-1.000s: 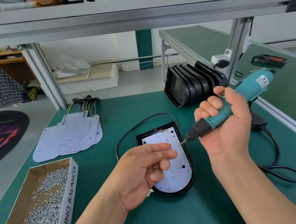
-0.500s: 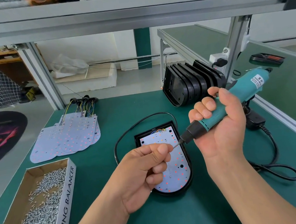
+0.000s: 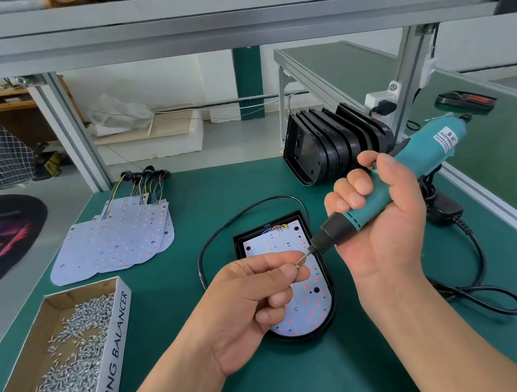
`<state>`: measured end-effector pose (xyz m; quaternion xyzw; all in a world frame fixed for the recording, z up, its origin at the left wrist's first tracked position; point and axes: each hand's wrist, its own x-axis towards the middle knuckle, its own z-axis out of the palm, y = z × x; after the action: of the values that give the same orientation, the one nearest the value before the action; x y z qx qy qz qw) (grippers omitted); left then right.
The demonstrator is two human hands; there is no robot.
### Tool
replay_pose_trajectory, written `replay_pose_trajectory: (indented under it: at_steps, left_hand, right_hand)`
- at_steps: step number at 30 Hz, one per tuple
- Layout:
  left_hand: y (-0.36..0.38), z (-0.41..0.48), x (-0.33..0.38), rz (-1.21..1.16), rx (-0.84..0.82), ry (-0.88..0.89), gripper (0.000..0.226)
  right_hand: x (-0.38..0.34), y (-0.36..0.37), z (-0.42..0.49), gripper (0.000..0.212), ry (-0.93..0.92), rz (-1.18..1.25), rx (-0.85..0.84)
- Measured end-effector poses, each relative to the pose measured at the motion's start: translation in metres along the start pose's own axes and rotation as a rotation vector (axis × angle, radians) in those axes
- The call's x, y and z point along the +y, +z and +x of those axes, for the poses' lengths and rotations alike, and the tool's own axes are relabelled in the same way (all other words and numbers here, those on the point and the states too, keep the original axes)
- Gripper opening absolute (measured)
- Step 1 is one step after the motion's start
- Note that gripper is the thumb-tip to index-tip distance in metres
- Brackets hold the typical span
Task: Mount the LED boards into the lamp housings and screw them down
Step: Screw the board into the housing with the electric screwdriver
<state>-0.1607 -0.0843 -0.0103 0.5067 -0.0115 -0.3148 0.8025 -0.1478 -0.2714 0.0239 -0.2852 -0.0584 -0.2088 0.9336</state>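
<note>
1. Pinching a small screw (image 3: pixel 297 265) between the thumb and forefinger of the left hand (image 3: pixel 252 305), with the other fingers curling in toward the palm.
2. Gripping a teal screwdriver (image 3: pixel 412 172) in the right hand (image 3: pixel 382 222), fingers wrapping round the barrel, the tool slanting down to the left and its bit meeting the screw.
3. Working both hands over a black lamp housing (image 3: pixel 331 298), which is lying flat on the green table (image 3: pixel 308 383) and partly hiding under the left fingers.
4. Sitting inside that housing: a white LED board (image 3: pixel 309 319) dotted with red, with coloured wires bunching at its far end.
5. Looping out from the housing's far edge and round to its left: a thin black cable (image 3: pixel 222 230).
6. Lying well to the left: spare LED boards (image 3: pixel 115 244) fanning over one another. Nearer, by the table's left edge, a cardboard box (image 3: pixel 114 356) holding loose silver screws.
7. Standing on edge at the far right: a row of empty housings (image 3: pixel 333 146).
8. Trailing across the table to the right of the right arm: the screwdriver's black cord (image 3: pixel 480 293).
</note>
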Motion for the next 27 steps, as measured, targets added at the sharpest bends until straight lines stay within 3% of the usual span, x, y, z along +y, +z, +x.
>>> replay_pose_trajectory:
  at_steps: [15,27]
  left_hand:
    - [0.000,0.000,0.000,0.023,0.021,0.021,0.023]
    - [-0.004,-0.001,-0.001,0.318,0.160,0.186,0.019]
  right_hand:
    - [0.001,0.001,-0.001,0.014,0.004,-0.018,-0.017]
    - [0.012,-0.002,0.000,0.011,0.043,-0.085,0.057]
